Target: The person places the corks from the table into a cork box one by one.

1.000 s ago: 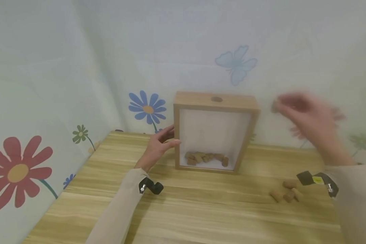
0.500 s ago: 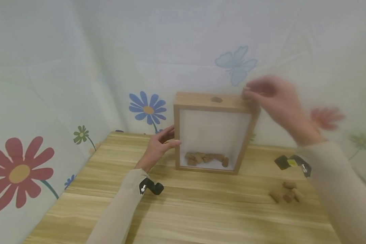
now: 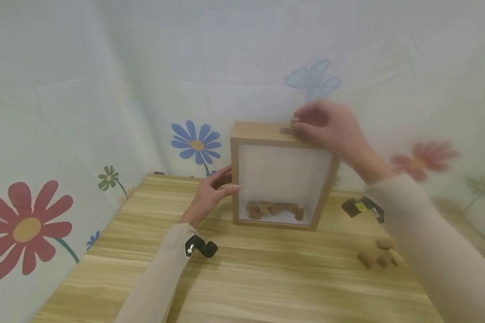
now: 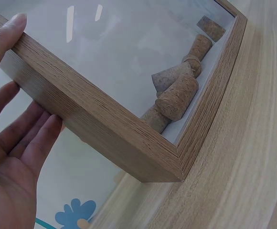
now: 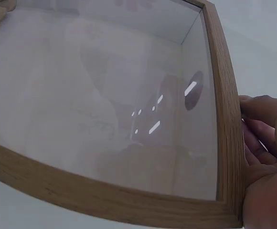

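A wooden shadow box [image 3: 283,175] with a clear front stands upright on the table, several corks [image 3: 262,209] lying along its bottom. My left hand [image 3: 206,197] grips its left side, thumb on the front edge and fingers against the outer side, as the left wrist view shows. At the top, my right hand [image 3: 331,128] pinches a cork [image 3: 295,119], mostly covered by the fingers, right beside the round hole [image 3: 285,131]. In the right wrist view the right hand [image 5: 267,143] is at the top edge of the box, its cork hidden behind the frame.
Several loose corks [image 3: 384,259] lie on the wood-grain table [image 3: 242,278], right of the box and close to the right sleeve. Behind the table hangs a pale cloth [image 3: 226,58] printed with flowers and a butterfly.
My right hand has moved left with the cork, from beside the box to over its top at the hole. The left hand and the box have stayed in place.
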Demonstrator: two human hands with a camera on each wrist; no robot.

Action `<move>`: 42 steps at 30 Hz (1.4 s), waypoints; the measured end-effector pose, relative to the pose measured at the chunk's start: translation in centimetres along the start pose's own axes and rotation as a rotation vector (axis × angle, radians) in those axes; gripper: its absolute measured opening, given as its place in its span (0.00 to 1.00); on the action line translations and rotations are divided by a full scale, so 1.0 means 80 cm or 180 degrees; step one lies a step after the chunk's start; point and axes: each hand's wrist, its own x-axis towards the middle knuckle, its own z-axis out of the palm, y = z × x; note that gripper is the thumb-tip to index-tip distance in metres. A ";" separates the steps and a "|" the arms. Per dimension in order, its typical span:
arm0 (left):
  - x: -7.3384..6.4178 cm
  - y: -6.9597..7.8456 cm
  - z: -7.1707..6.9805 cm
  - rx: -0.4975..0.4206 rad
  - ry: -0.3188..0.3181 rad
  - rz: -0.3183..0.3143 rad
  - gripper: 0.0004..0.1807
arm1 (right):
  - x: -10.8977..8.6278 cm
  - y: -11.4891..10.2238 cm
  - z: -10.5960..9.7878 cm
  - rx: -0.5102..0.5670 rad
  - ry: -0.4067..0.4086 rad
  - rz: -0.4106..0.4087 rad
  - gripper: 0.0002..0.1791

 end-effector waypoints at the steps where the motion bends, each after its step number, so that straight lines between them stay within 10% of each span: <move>1: 0.000 0.000 0.000 -0.0003 -0.0005 0.0007 0.38 | 0.001 0.000 0.002 -0.0020 0.0002 -0.0008 0.18; 25: -0.002 -0.001 -0.002 -0.0027 0.0007 -0.0037 0.38 | 0.003 -0.003 0.020 -0.0140 -0.0057 -0.0217 0.14; 42: -0.001 -0.001 0.004 -0.0032 -0.0037 0.0083 0.38 | -0.075 0.014 -0.025 -0.0176 0.0457 0.0112 0.19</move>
